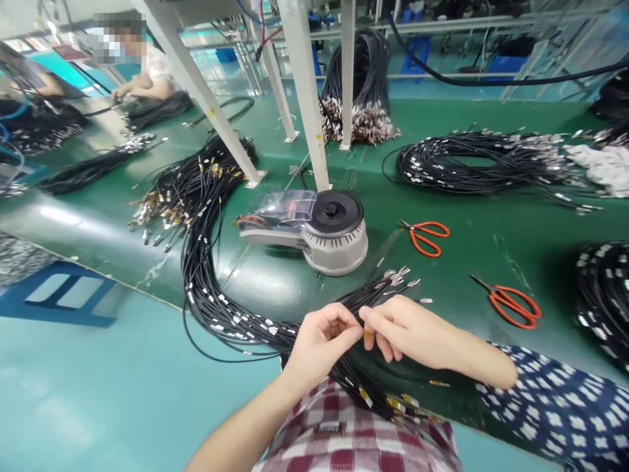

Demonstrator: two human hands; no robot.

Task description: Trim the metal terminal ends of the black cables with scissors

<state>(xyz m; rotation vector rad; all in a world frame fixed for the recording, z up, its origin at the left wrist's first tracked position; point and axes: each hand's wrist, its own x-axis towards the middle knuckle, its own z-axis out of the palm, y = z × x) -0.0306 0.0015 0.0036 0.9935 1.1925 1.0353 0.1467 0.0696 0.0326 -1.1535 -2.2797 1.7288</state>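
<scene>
My left hand (327, 335) is closed in a pinch, thumb and forefinger meeting just above a bundle of black cables (228, 314). Beside it, my right hand (405, 331) pinches with thumb and forefinger while its other fingers curl loosely. A small amber-yellow piece (367, 339) shows between the two hands, by the right fingers; what exactly each pinch holds is too small to make out. The bundle runs beneath both hands, with metal cable ends (398, 278) beyond them and yellow-tagged ends (403, 401) near my lap.
A round tape dispenser (337, 239) with a clear cover stands ahead. Two orange-handled scissors, a nearer pair (515, 307) and a farther pair (430, 237), lie right. Coiled cables (442, 180) lie behind them. White posts (307, 98) rise from the green table. A co-worker (152, 72) sits far left.
</scene>
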